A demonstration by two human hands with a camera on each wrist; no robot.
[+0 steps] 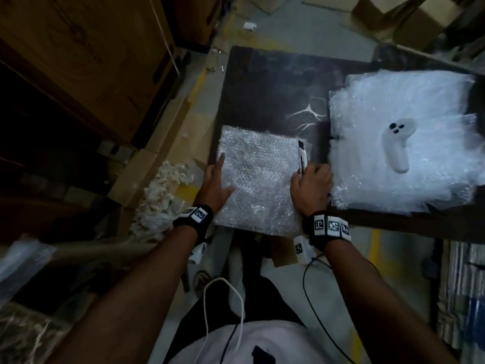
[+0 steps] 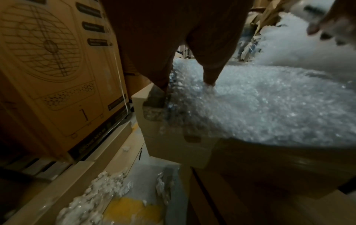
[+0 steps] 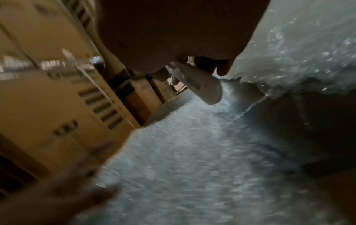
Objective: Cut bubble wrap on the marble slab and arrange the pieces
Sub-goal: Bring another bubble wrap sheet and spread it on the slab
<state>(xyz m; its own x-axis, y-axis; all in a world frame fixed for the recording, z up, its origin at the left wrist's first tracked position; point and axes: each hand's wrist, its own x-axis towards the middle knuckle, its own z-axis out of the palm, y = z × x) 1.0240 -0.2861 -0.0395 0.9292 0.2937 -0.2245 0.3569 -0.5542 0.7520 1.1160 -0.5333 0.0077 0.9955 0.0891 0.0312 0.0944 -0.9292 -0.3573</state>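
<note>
Cartons stand left of the slab, dim and cut off. On the dark, white-veined slab's near left corner lies a square bubble-wrap piece, pebbled and glinting. The left hand, grip spread flat, presses its left edge. The right hand, fingers hidden, grips a white knife at its right edge, long axis pointing away. Right of it, a pile carries a controller.

Dim storeroom light falls on a grey concrete floor with worn yellow lines. Tall brown cardboard cartons stand at the left (one printed with a fan outline). Crumpled clear plastic scraps lie between flattened cardboard sheets. More boxes sit far right.
</note>
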